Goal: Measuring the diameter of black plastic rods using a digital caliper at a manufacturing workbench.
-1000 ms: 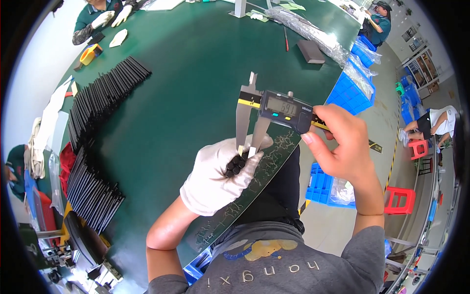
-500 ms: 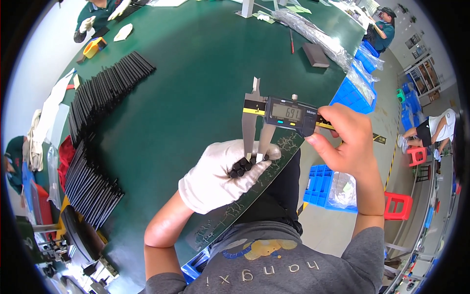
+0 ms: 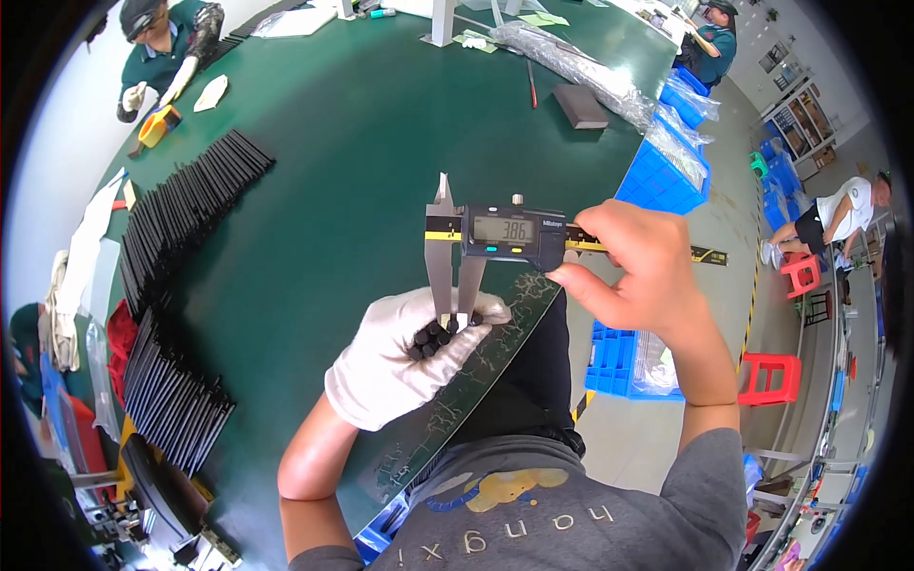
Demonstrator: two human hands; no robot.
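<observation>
A person in a grey shirt is standing at the near edge of a green table [image 3: 362,143], working just above that edge. The left hand [image 3: 395,366], in a white glove, is clenching a small bundle of short black rods [image 3: 433,336] with their ends pointing up. The bare right hand [image 3: 633,276] is gripping the beam of a digital caliper [image 3: 505,236], thumb pressing under its display. The caliper's two long jaws are pointing down and closing on one rod at the top of the bundle. Further along the table's left edge, long rows of black sticks [image 3: 181,247] are lying side by side. Blue crates [image 3: 666,171] are sitting beyond the right edge. At the far left corner, another person's gloved hands [image 3: 157,90] are working beside a yellow object [image 3: 157,126].
</observation>
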